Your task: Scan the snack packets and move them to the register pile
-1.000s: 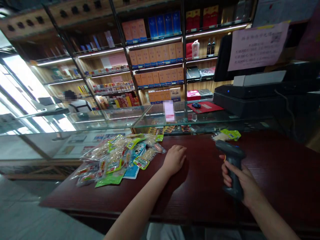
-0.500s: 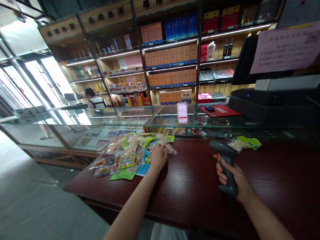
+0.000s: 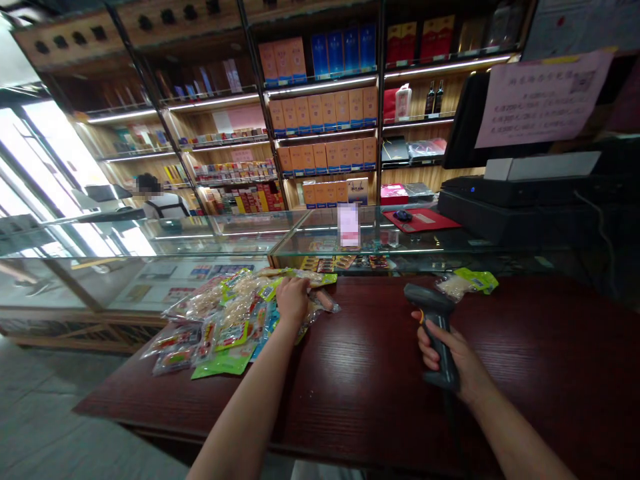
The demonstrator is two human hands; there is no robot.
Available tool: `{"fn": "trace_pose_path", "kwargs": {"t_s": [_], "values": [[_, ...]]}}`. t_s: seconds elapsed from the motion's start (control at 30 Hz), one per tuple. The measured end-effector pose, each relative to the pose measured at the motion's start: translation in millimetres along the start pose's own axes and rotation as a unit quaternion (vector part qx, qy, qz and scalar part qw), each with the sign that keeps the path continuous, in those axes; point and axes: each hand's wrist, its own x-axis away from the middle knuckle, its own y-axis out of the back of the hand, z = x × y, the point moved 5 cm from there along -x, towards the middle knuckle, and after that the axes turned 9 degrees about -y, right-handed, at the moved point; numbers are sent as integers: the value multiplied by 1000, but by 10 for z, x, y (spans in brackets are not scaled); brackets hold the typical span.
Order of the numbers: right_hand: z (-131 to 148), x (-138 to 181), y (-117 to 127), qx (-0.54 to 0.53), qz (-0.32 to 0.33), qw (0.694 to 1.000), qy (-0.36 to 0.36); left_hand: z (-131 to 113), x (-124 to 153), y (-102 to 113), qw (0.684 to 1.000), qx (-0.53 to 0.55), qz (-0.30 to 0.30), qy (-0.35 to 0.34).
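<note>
The right hand (image 3: 465, 365) is clamped round the scanner (image 3: 431, 301), right of the packets (image 3: 239, 308). Over the packets, the left hand's (image 3: 293, 301) grip is hidden; their overlap could make any pull drag extras.

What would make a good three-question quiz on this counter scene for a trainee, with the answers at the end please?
1. Multiple choice: what does the right hand hold? A) a pen; B) a handheld scanner; C) a bottle.
2. True or false: the left hand is at the pile of packets.
3. Fill the gap: the computer mouse lies on a mat coloured ____.

Key: 1. B. 2. True. 3. Red.
</note>
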Motion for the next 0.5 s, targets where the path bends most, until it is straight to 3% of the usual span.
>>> {"fn": "trace_pose_path", "kwargs": {"t_s": [0.1,0.2,0.37,0.5], "values": [[14,5,-17,-1,0,1000,1,-174,7,144,998,39,-52,-26],[29,8,-45,-5,-5,1000,7,-519,124,216,989,71,-69,-106],[39,4,-47,-8,-17,1000,15,-1102,547,138,958,81,35,-274],[39,-2,-39,-9,-21,1000,14,-1288,745,79,927,121,145,-323]]}}
